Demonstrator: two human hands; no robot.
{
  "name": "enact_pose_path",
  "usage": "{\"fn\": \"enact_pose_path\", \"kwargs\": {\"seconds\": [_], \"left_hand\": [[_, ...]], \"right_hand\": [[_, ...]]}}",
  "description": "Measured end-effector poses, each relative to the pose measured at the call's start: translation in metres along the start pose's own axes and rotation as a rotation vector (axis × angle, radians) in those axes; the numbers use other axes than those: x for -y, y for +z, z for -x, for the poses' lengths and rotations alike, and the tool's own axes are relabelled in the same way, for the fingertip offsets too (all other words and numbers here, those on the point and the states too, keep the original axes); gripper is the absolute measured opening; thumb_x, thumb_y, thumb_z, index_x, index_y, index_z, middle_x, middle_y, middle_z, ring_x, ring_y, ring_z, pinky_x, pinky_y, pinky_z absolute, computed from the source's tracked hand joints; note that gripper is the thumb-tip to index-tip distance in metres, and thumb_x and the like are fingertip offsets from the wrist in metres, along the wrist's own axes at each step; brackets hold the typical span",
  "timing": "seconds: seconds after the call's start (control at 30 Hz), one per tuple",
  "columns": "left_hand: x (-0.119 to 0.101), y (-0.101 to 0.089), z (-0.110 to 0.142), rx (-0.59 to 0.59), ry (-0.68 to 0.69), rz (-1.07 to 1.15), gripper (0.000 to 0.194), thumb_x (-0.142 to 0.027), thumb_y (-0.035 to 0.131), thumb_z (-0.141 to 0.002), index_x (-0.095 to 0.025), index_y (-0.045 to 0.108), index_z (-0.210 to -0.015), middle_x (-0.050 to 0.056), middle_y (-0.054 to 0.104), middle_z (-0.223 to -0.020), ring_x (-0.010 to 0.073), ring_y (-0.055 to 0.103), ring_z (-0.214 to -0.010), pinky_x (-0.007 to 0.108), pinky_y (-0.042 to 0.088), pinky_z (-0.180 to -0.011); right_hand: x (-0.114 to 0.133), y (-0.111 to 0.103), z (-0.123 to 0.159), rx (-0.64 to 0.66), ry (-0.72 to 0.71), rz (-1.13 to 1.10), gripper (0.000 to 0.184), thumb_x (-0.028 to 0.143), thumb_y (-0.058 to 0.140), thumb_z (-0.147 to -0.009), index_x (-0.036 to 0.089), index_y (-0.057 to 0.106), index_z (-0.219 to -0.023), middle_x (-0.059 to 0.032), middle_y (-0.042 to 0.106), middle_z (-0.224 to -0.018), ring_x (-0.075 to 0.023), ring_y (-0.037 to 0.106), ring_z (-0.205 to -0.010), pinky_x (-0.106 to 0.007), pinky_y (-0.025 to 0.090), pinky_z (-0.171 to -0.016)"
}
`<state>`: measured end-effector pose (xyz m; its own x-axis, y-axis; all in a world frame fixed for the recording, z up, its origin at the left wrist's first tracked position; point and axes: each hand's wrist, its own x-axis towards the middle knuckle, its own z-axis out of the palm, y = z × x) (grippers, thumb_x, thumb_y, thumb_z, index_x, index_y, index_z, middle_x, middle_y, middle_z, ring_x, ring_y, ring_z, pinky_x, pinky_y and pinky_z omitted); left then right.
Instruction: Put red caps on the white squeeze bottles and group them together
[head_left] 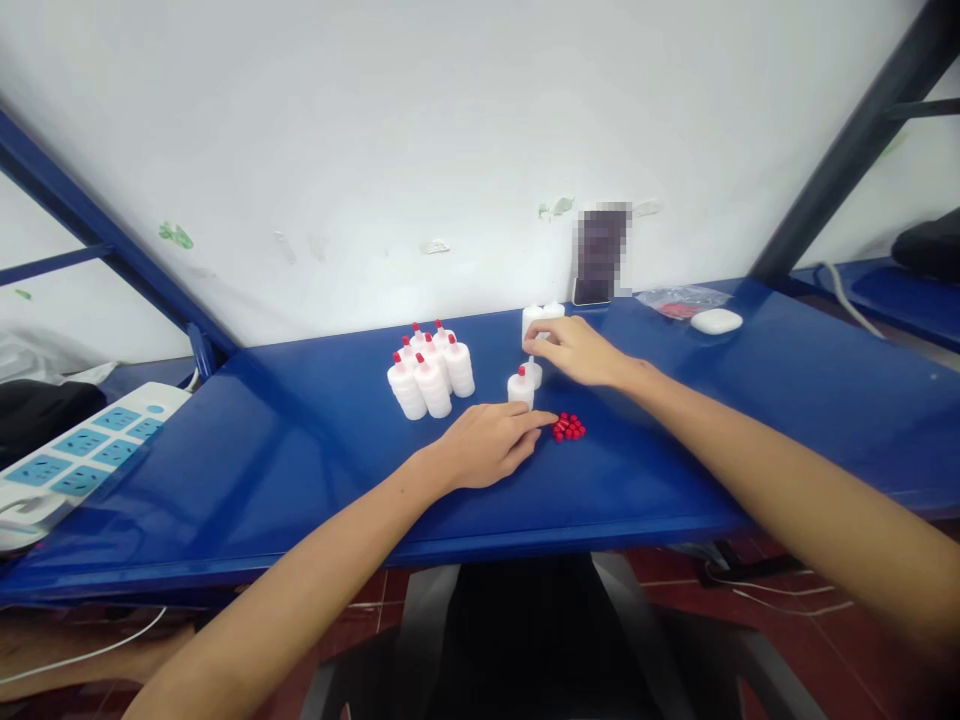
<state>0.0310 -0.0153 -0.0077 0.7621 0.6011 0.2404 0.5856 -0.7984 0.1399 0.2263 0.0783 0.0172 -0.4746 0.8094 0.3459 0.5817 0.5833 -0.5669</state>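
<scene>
My left hand (491, 445) lies low over the blue table, its index finger stretched to the edge of a small pile of red caps (574, 430). Just behind that hand stands a white squeeze bottle (520, 392) with a red cap on its tip. Beside it, partly hidden, is another white bottle (533, 374) with a bare white nozzle. My right hand (577, 348) is above this nozzle, thumb and fingers pinched together; whatever is between the fingertips is hidden. Two white bottles (532, 318) are partly covered behind my right hand.
Several red-capped white bottles (431, 385) stand grouped on the left of the blue table (300, 440). A phone (600, 255) leans on the wall. A plastic bag (679, 300) and a white case (716, 321) lie at right, a power strip (90, 450) at far left.
</scene>
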Motion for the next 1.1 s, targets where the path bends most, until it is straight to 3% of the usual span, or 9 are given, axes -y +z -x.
{"fn": "enact_pose_path", "kwargs": {"seconds": [0.17,0.33,0.53,0.63,0.77,0.87,1.0,1.1], "left_hand": [[0.001,0.001,0.002,-0.030,-0.022,-0.005,0.033,-0.025,0.038,-0.100,-0.019,0.057,-0.126,0.006,0.066,-0.099,0.0192,0.063,-0.085,0.030,0.048,-0.075],[0.000,0.002,0.001,-0.023,-0.015,-0.022,0.036,-0.026,0.038,-0.101,-0.019,0.054,-0.132,0.006,0.065,-0.096,0.0186,0.063,-0.081,0.030,0.048,-0.072],[0.000,0.000,-0.002,-0.005,-0.030,0.012,0.037,-0.029,0.041,-0.101,-0.022,0.054,-0.135,0.005,0.067,-0.094,0.0175,0.064,-0.077,0.028,0.049,-0.070],[0.001,0.000,-0.004,-0.031,-0.057,0.089,0.033,-0.030,0.044,-0.100,-0.023,0.059,-0.129,0.006,0.071,-0.106,0.0191,0.067,-0.090,0.030,0.051,-0.080],[0.002,0.002,-0.008,-0.035,-0.080,0.110,0.032,-0.032,0.043,-0.101,-0.025,0.062,-0.125,0.003,0.071,-0.115,0.0200,0.068,-0.095,0.032,0.051,-0.082],[0.002,0.004,-0.010,-0.036,-0.092,0.089,0.031,-0.034,0.044,-0.100,-0.026,0.064,-0.123,0.003,0.073,-0.109,0.0200,0.069,-0.091,0.030,0.051,-0.077],[0.001,0.007,-0.011,-0.074,-0.114,0.089,0.026,-0.034,0.049,-0.098,-0.025,0.069,-0.113,0.002,0.073,-0.095,0.0179,0.068,-0.079,0.027,0.048,-0.068],[0.001,0.009,-0.010,-0.161,-0.126,0.118,0.020,-0.031,0.056,-0.095,-0.023,0.070,-0.106,0.000,0.067,-0.076,0.0143,0.062,-0.065,0.025,0.044,-0.060]], "right_hand": [[-0.005,-0.007,0.001,0.283,-0.046,0.109,0.027,0.038,0.059,-0.083,0.017,0.068,-0.097,0.0024,0.058,-0.058,-0.0131,0.047,-0.052,-0.028,0.032,-0.057],[-0.014,-0.002,-0.001,0.362,-0.137,0.130,0.035,0.037,0.062,-0.081,0.018,0.067,-0.110,-0.0031,0.068,-0.078,-0.0160,0.057,-0.064,-0.028,0.040,-0.061],[-0.029,0.014,-0.004,0.195,-0.224,0.178,0.034,0.042,0.055,-0.088,0.016,0.067,-0.107,-0.0131,0.067,-0.107,-0.0261,0.060,-0.094,-0.037,0.042,-0.082],[-0.027,0.016,-0.004,0.083,-0.152,0.206,0.034,0.046,0.057,-0.087,0.016,0.067,-0.100,-0.0098,0.069,-0.091,-0.0252,0.060,-0.084,-0.039,0.039,-0.081],[-0.013,0.013,-0.002,-0.058,-0.050,0.068,0.034,0.049,0.063,-0.082,0.016,0.067,-0.088,-0.0046,0.067,-0.074,-0.0183,0.057,-0.066,-0.032,0.039,-0.066],[-0.007,0.015,-0.002,-0.124,-0.030,-0.045,0.027,0.039,0.067,-0.078,0.017,0.066,-0.093,-0.0036,0.068,-0.082,-0.0162,0.057,-0.065,-0.029,0.041,-0.064],[-0.006,0.020,-0.002,-0.158,-0.097,-0.031,0.023,0.028,0.063,-0.075,0.018,0.065,-0.096,-0.0057,0.066,-0.098,-0.0181,0.057,-0.076,-0.031,0.042,-0.073],[-0.006,0.019,0.000,-0.139,-0.124,-0.067,0.016,0.024,0.059,-0.073,0.018,0.062,-0.087,-0.0041,0.064,-0.089,-0.0192,0.055,-0.078,-0.031,0.041,-0.072]]}}
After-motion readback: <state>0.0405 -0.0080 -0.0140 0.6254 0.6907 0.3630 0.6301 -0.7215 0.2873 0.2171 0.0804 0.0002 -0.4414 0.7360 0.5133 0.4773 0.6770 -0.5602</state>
